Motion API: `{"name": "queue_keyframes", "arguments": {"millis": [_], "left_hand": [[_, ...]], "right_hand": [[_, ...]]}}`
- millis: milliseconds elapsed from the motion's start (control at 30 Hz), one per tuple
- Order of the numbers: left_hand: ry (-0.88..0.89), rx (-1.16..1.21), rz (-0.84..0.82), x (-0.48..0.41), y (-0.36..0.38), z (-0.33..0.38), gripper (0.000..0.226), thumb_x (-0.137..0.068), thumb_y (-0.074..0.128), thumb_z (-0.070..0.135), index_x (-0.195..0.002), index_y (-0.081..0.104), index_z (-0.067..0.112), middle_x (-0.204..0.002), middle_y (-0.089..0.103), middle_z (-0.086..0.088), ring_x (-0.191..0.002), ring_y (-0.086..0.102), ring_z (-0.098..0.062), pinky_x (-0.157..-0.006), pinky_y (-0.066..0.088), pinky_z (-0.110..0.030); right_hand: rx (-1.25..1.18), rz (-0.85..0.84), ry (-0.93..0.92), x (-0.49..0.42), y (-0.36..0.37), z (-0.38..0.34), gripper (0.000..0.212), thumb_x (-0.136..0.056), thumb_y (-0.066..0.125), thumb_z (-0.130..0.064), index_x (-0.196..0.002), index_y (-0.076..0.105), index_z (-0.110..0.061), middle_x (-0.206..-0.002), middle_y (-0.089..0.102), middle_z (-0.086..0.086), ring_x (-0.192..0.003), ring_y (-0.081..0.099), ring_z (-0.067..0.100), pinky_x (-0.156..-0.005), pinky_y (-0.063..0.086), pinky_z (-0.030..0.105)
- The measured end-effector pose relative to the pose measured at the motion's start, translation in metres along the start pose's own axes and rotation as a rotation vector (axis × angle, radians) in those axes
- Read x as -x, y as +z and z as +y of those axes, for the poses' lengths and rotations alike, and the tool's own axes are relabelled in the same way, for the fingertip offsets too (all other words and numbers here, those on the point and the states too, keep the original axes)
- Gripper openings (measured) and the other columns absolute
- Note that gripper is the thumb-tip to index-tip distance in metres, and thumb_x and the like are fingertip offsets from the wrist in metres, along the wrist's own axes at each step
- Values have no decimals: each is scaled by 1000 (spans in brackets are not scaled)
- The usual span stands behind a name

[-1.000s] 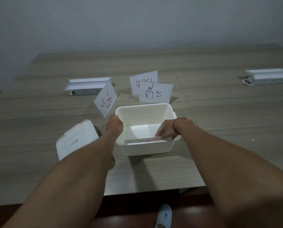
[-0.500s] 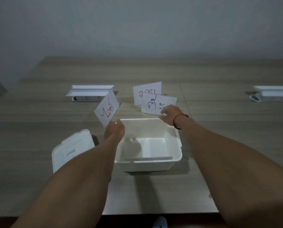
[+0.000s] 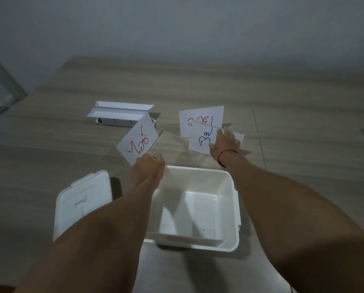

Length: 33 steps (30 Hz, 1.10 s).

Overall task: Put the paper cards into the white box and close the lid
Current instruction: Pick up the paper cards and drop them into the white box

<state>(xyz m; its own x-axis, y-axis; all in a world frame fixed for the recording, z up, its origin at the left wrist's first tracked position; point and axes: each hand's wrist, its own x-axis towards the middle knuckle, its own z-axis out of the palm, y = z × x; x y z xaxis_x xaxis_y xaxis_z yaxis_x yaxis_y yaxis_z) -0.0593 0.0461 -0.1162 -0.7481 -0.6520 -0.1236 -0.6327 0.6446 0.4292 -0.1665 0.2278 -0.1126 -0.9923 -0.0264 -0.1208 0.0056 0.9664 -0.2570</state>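
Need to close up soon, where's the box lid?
The lid lies flat on the table, left of the open white box, partly under the left forearm.

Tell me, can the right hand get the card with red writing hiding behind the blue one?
Probably yes. The right hand already rests on the blue-marked card, and the red-marked card lies just behind, partly under it, with nothing else blocking.

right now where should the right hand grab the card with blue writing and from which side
Pinch the blue-written card at its right edge, coming from the right and slightly above, where the right hand already lies on it. It sits on top, overlapping the red-written card behind it, and its right part looks raised off the table, so a thumb could probably slip under it without disturbing the other card.
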Motion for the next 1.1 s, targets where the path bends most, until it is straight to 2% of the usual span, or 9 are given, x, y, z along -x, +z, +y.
{"name": "queue_keyframes", "arguments": {"millis": [200, 267, 367, 467, 533, 667, 867, 1000, 1100], "left_hand": [[4, -18, 9, 0, 0, 3, 49, -94, 33, 36, -102, 63, -2, -98, 68, -20, -87, 65, -34, -75, 56, -37], [13, -21, 5, 1, 0, 4, 50, -94, 32, 36, -101, 63, -2, -97, 68, -20, -85, 65, -34, -74, 56, -36], [-30, -18, -7, -2, 0, 6, 52, -93, 31, 40, -103, 63, 0, -99, 68, -20, -89, 66, -35, -81, 57, -40], [-38, -37, -1, -2, 1, 5, 52, -94, 31, 40, -104, 63, 0, -100, 67, -20, -90, 65, -35, -77, 53, -36], [-23, -57, 3, -2, 2, 4, 51, -94, 31, 39, -105, 63, 0, -101, 67, -21, -91, 65, -35, -73, 48, -35], [-7, -86, -25, -2, 1, 5, 48, -96, 32, 35, -113, 59, -1, -109, 65, -22, -98, 62, -36, -76, 47, -35], [-35, 13, -79, 12, -16, 1, 53, -97, 33, 41, -122, 56, 1, -120, 62, -20, -109, 59, -35, -94, 51, -42], [-24, 142, -182, 29, -26, -13, 47, -97, 36, 36, -128, 48, 2, -127, 56, -20, -115, 56, -36, -97, 49, -45], [27, 189, -247, 43, -30, -28, 42, -100, 34, 28, -133, 43, 5, -132, 53, -19, -118, 55, -36, -96, 48, -42]], "right_hand": [[99, -53, 23, -29, 5, 2, 78, -89, 58, -30, -150, 13, -11, -161, 7, 12, -151, -2, 26, -118, 9, 54], [149, -67, 48, -33, 3, 3, 77, -88, 59, -28, -149, 16, -9, -159, 16, 14, -149, 7, 29, -118, 12, 54], [191, -15, 35, -34, 2, -1, 51, -89, 54, -18, -137, 39, -10, -143, 43, 18, -134, 37, 35, -114, 25, 50], [181, 14, -11, -27, 5, -9, 31, -90, 47, -8, -121, 53, -11, -128, 56, 17, -122, 50, 35, -104, 35, 45], [177, 12, -51, -22, 9, -13, 29, -91, 45, -6, -118, 53, -11, -124, 59, 16, -119, 53, 34, -99, 38, 44], [116, 44, -108, -13, 8, -21, 27, -93, 42, -7, -117, 55, -12, -121, 63, 14, -113, 58, 32, -93, 43, 39], [-5, 162, -162, 9, -35, -37, 34, -95, 36, -6, -122, 55, -14, -123, 62, 15, -116, 57, 33, -95, 41, 38], [-42, 318, -165, 37, -77, -44, 31, -98, 37, -12, -123, 55, -17, -123, 62, 14, -117, 56, 32, -96, 38, 38], [-97, 351, -191, 64, -99, -45, 29, -100, 38, -22, -121, 57, -18, -124, 63, 12, -118, 55, 32, -95, 38, 39]]}}
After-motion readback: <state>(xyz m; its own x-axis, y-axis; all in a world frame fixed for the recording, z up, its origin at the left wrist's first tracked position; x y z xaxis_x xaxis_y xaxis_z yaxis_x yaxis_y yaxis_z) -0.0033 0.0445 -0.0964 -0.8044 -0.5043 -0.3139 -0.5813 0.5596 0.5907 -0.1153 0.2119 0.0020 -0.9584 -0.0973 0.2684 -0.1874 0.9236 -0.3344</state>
